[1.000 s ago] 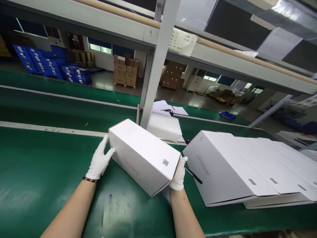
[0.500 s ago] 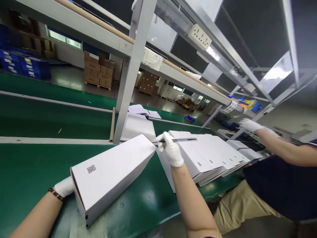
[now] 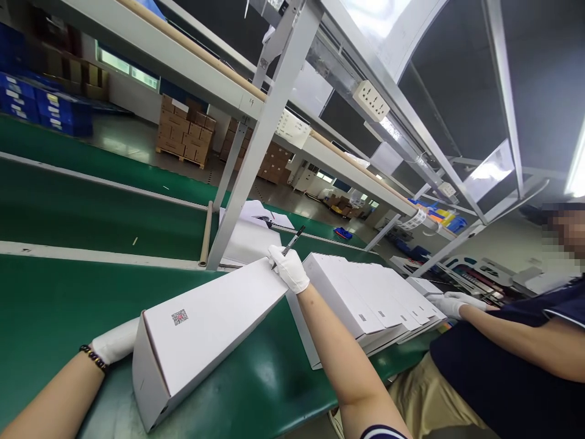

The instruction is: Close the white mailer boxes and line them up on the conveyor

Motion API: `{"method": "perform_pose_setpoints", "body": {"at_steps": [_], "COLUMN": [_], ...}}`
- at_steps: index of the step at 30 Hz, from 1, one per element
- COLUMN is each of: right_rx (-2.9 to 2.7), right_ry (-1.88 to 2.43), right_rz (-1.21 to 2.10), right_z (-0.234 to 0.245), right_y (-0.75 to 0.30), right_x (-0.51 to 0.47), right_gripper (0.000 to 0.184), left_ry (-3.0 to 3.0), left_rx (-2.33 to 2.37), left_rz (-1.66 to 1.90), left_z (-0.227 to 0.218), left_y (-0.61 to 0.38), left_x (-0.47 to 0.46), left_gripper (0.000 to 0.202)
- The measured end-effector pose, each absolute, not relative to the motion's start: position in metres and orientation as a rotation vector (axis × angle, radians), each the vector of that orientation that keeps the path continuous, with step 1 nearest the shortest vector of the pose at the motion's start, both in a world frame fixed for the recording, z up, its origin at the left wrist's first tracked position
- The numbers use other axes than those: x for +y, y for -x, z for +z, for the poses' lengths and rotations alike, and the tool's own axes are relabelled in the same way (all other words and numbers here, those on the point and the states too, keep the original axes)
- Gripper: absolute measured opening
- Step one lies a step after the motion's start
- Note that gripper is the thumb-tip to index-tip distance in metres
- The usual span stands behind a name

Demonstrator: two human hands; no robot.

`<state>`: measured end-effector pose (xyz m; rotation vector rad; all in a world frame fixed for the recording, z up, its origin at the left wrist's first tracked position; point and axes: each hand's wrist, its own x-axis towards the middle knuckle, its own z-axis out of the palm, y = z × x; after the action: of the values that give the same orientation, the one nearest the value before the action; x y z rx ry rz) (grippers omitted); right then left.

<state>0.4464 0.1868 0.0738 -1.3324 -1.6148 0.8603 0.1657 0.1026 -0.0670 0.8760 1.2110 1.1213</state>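
A long white cardboard box (image 3: 214, 329) with a printed QR code lies slanted in front of me on the green work surface. My left hand (image 3: 116, 342), in a white glove, holds the box at its left side near the close end; its fingers are hidden behind the cardboard. At the far end of the box, my gloved right hand (image 3: 289, 268) pinches a black pen (image 3: 295, 239). The pen slants up and right, its lower end at the box's top face. Right of this hand stands a row of similar white boxes (image 3: 347, 292).
A co-worker's gloved hands (image 3: 450, 303) are at the row's far end. A grey metal post (image 3: 269, 131) rises behind my box, carrying a shelf rail (image 3: 196, 79). White packaging (image 3: 251, 241) and papers lie behind. A power strip (image 3: 371, 100) hangs overhead.
My right hand has moved left and down onto the box's far end, and the pen has swung more upright. The box's near end shows more. The co-worker's hands came down to the boxes.
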Motion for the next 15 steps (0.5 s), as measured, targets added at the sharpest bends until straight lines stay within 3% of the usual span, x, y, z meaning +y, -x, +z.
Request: {"method": "perform_pose_setpoints", "body": {"at_steps": [15], "right_rx": [-1.780], "right_ry": [1.383], "right_rz": [0.727], "right_z": [0.072], "right_y": [-0.445], "right_x": [0.189], "right_gripper": [0.040], "left_ry": [-1.227], "left_rx": [1.260], "left_rz": [0.831], "left_z": [-0.088], "left_y": [-0.153], "left_x": [0.111], "left_gripper": [0.086]}}
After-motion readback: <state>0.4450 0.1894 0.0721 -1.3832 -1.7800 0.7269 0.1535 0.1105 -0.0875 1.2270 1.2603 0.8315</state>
